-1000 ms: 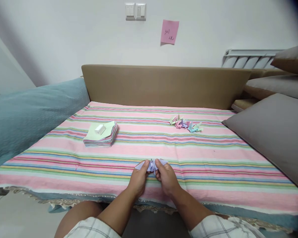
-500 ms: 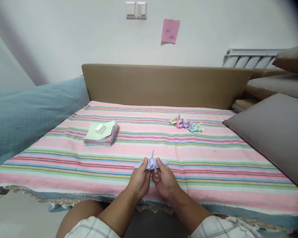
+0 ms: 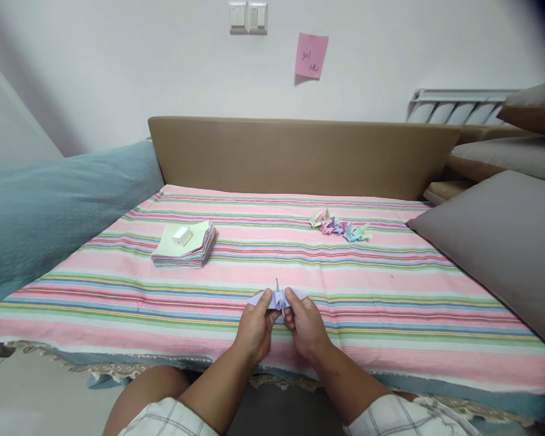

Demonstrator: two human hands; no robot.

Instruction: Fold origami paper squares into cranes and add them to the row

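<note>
A lavender paper crane (image 3: 278, 298) is held just above the striped cloth (image 3: 236, 278), its wings spread to both sides and a thin point rising from its middle. My left hand (image 3: 255, 327) pinches the left wing, thumb on top. On the other wing, my right hand (image 3: 305, 324) has the same thumb-on-top pinch. Fingers beneath the paper are partly hidden. Farther back to the right, several folded paper cranes (image 3: 336, 226) in pink, purple, blue and pale green lie bunched in a row.
A stack of coloured paper sheets (image 3: 181, 257) lies at the left with a small white block (image 3: 182, 236) on top. Grey cushions (image 3: 495, 242) border the right side, a blue-covered armrest (image 3: 72, 200) the left. A brown backrest (image 3: 300, 157) stands behind.
The thin point of the crane, hardly visible at first, rose between my thumbs and now looks a little shorter and narrower. Both hands keep their pinch on the wings.
</note>
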